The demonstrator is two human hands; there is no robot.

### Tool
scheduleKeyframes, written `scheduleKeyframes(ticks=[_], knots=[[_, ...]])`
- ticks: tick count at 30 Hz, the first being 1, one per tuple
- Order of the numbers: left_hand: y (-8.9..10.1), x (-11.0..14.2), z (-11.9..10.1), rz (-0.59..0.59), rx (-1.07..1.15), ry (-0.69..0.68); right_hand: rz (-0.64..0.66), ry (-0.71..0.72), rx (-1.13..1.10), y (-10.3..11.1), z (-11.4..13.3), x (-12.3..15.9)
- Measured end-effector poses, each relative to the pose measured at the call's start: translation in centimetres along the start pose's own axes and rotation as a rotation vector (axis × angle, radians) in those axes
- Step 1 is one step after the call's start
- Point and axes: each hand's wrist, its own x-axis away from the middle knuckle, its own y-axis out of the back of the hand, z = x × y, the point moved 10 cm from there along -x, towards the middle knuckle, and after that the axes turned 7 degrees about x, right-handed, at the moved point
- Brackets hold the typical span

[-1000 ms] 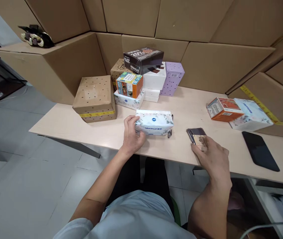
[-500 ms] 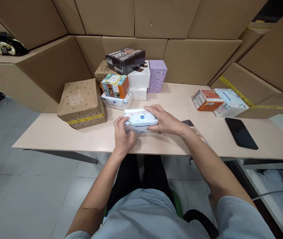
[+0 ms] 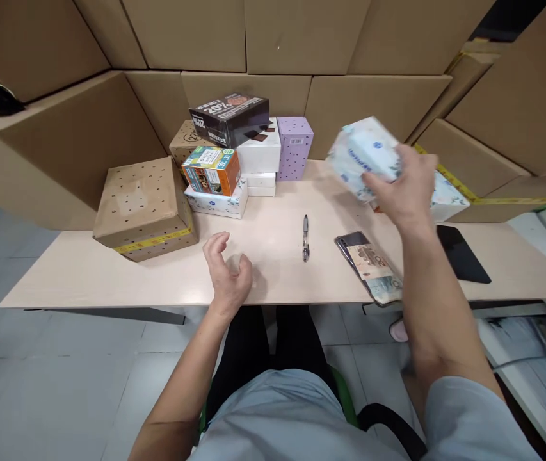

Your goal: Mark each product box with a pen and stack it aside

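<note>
– At the left end of the tabletop [image 3: 157, 282], what can be seen?
– A dotted brown box [image 3: 141, 198], banded with yellow tape! Just beside it, an orange-and-blue box [image 3: 211, 171] is propped on a floral pack [image 3: 215, 201], and above and behind them a dark box marked 20% [image 3: 229, 120] is perched on a white box [image 3: 259, 155].
– And the left hand [image 3: 228, 276]?
– Held near the table's front edge, fingers curled, thumb kept apart from them, nothing gripped! Whether the wood is touched cannot be told.
– Further along?
– At the back, a purple dotted box [image 3: 294, 150] is stood upright; nearer, a pen [image 3: 306, 238] is laid pointing away. Then comes a phone [image 3: 353, 239], partly covered by banknotes [image 3: 371, 261].
– And the printed tissue pack [image 3: 363, 153]?
– Up above the right half of the table, tilted and slightly blurred! It is clamped between thumb and fingers of the right hand [image 3: 409, 186].
– Beyond that?
– Another floral pack [image 3: 447, 197] is partly hidden by the wrist, and a black phone [image 3: 462, 254] is laid flat nearer the front.
</note>
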Motion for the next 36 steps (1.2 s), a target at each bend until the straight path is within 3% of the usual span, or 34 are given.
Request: scheduleKeyframes(ticks=[3, 6, 10, 13, 15, 17, 20, 23, 26, 28, 31, 33, 36], knots=[[-0.2, -0.1, -0.2, 0.017, -0.009, -0.015, -0.146, -0.165, 0.085, 2.8, -5.8, -1.8], [-0.5, -0.2, -0.4, 0.038, -0.029, -0.020, -0.237, -0.115, -0.029, 4.1, -10.6, -3.9], [-0.8, -0.3, -0.9, 0.058, -0.046, -0.047, -0.244, 0.140, -0.283, 3.6, -13.7, -6.1], [-0.9, -0.3, -1.1, 0.057, -0.044, -0.063, -0.277, 0.139, -0.256, 3.3, -13.7, -6.0], [-1.0, -0.3, -1.0, 0.062, -0.052, -0.060, -0.290, 0.104, -0.180, 2.9, -11.3, -5.1], [-1.2, -0.3, -0.9, 0.068, -0.063, -0.053, -0.222, 0.112, -0.097, 1.4, -6.5, -3.8], [-1.2, -0.3, -0.8, 0.063, -0.069, -0.046, -0.026, 0.312, -0.034, -2.6, 5.2, -0.9], [-1.0, -0.3, -0.6, 0.046, -0.068, -0.036, 0.179, 0.595, -0.234, -6.9, 17.8, 2.8], [-0.7, -0.2, -0.3, 0.028, -0.071, -0.016, 0.313, 0.638, -0.434, -10.6, 25.7, 5.0], [-0.5, -0.3, 0.1, 0.026, -0.072, 0.010, 0.385, 0.580, -0.497, -13.0, 28.3, 5.5], [-0.4, -0.4, 0.8, 0.027, -0.062, 0.051, 0.427, 0.510, -0.555, -14.9, 29.7, 5.7], [-0.4, -0.3, 1.2, 0.027, -0.041, 0.073, 0.423, 0.495, -0.574, -14.7, 29.4, 5.7], [-0.4, 0.0, 2.0, 0.024, 0.016, 0.144, 0.396, 0.495, -0.578, -12.4, 27.6, 6.5]])
